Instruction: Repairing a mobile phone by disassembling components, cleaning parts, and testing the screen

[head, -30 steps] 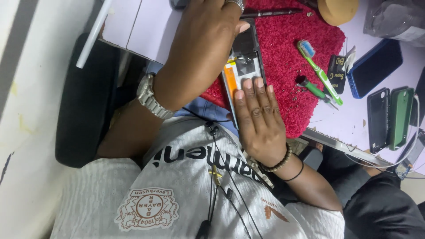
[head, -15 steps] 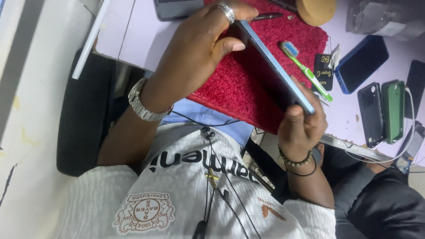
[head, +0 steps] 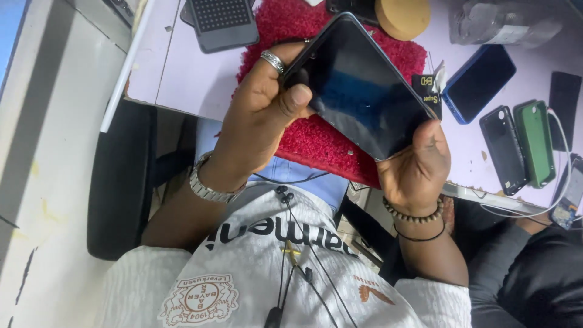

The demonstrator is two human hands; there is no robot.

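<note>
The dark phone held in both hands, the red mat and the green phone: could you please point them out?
dark phone (head: 358, 85), head view, middle of its screen
red mat (head: 316, 143), head view, near edge
green phone (head: 534, 143), head view, middle of its back

phone (head: 358, 85): black glass, faint blue sheen mid-screen, dark frame
mat (head: 316, 143): deep red, shaggy pile
desk (head: 182, 79): pale lilac top, white edge
left hand (head: 261, 103): silver ring, silver link watch at the wrist
right hand (head: 416, 170): brown bead bracelet plus thin black band at the wrist
jersey (head: 243, 279): white, fine textured weave, black lettering, red round crest
earphone cable (head: 291, 243): black
speaker box (head: 221, 21): dark grey, dotted grille
round lid (head: 402, 17): tan
spare phones: one blue (head: 480, 82), one black (head: 503, 149), one green-cased (head: 534, 143)
chair (head: 118, 182): black
</note>
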